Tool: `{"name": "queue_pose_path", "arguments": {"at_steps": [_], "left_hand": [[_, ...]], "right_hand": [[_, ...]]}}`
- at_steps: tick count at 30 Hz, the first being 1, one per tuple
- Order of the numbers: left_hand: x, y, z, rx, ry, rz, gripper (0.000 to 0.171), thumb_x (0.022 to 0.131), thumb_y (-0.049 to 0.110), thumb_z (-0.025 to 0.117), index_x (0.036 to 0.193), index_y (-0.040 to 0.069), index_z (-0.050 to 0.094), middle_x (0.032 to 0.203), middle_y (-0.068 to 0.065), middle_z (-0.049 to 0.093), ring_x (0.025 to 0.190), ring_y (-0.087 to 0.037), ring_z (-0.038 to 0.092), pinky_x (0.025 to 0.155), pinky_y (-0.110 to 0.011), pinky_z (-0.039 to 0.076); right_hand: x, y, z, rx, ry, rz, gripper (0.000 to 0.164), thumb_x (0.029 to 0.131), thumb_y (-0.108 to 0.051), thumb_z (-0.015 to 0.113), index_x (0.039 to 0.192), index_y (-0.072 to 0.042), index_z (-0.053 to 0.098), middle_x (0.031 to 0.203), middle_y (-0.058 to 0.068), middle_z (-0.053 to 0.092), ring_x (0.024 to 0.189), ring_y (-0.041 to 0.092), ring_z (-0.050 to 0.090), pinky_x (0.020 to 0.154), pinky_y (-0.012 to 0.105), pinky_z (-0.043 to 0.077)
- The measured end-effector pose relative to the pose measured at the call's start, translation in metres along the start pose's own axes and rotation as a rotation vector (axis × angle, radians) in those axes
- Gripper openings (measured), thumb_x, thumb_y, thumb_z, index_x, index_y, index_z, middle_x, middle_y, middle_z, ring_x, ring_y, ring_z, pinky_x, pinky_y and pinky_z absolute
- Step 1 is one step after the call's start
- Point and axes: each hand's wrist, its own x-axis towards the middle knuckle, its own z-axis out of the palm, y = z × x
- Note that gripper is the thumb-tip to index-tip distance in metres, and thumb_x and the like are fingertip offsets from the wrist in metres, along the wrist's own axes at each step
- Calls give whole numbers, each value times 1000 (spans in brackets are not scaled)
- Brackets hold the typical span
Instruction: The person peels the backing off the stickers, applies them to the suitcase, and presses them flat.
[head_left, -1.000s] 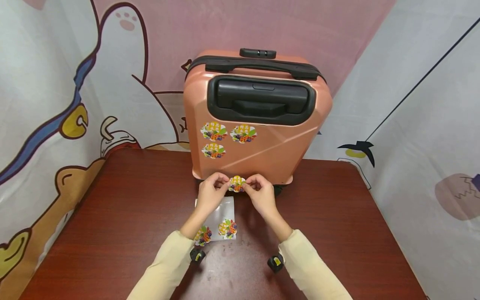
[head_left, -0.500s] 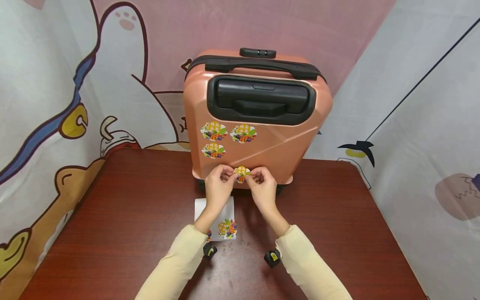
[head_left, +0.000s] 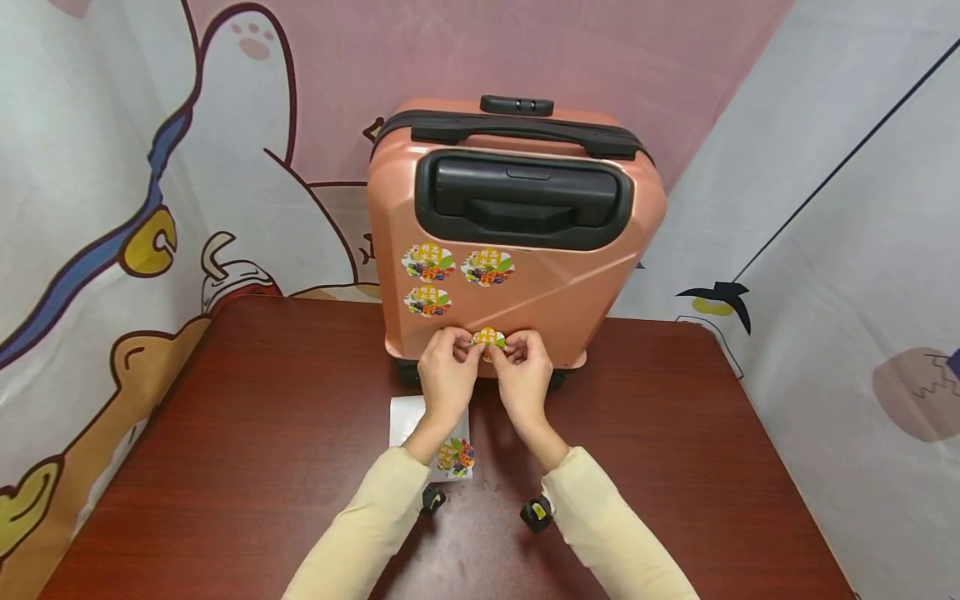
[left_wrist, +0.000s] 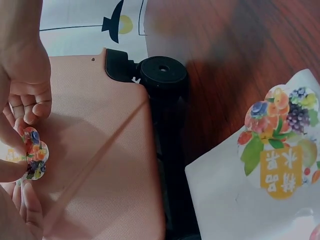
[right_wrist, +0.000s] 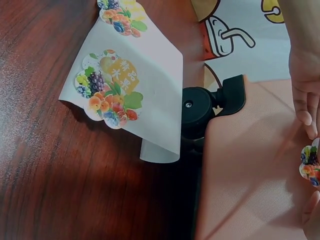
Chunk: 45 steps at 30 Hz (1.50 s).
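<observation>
Between both hands is a fruit sticker (head_left: 489, 337) with a scalloped edge and yellow lettering, close in front of the lower part of a rose-gold suitcase (head_left: 555, 292). My left hand (head_left: 448, 375) pinches its left edge, and my right hand (head_left: 525, 379) pinches the right edge. In the left wrist view, thumbs and fingertips cover part of the sticker (left_wrist: 36, 155). Two matching stickers sit side by side on the suitcase, and a third sticker (head_left: 427, 302) is below the left one. Behind my left forearm lies a white backing sheet (head_left: 405, 410), partly hidden, with a fruit sticker (head_left: 455, 457) on it.
The suitcase stands at the back of a dark red-brown table (head_left: 660, 433), its black caster wheel (left_wrist: 164, 72) near the tabletop. A cartoon-printed cloth (head_left: 247, 150) hangs behind and at the sides. One end of the backing sheet (right_wrist: 160, 150) curls.
Both hands have moved forward and up with the sticker, from near the suitcase's bottom edge to its lower front. My left forearm now covers more of the backing sheet.
</observation>
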Motion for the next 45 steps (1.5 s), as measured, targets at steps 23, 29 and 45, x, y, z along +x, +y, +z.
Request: {"name": "queue_pose_path", "arguments": {"at_steps": [23, 29, 45], "left_hand": [[2, 4, 5, 108, 71, 64, 16, 72, 10, 77, 75, 4, 62, 70, -4, 59, 55, -13, 58, 51, -29, 46], [3, 2, 5, 114, 79, 76, 15, 73, 9, 76, 75, 5, 62, 70, -4, 59, 54, -14, 58, 50, -30, 46], [3, 0, 4, 132, 78, 99, 16, 73, 11, 76, 75, 5, 62, 70, -3, 61, 54, -13, 59, 49, -29, 47]], "right_hand": [[2, -5, 10, -128, 127, -37, 20, 68, -2, 74, 73, 0, 55, 66, 10, 54, 55, 21, 52, 52, 26, 41], [2, -4, 11, -130, 134, -53, 20, 69, -2, 74, 72, 1, 54, 65, 10, 53, 55, 21, 52, 52, 26, 41], [2, -3, 10, -124, 126, -46, 20, 69, -3, 74, 73, 1, 54, 66, 11, 53, 55, 25, 53, 52, 27, 41]]}}
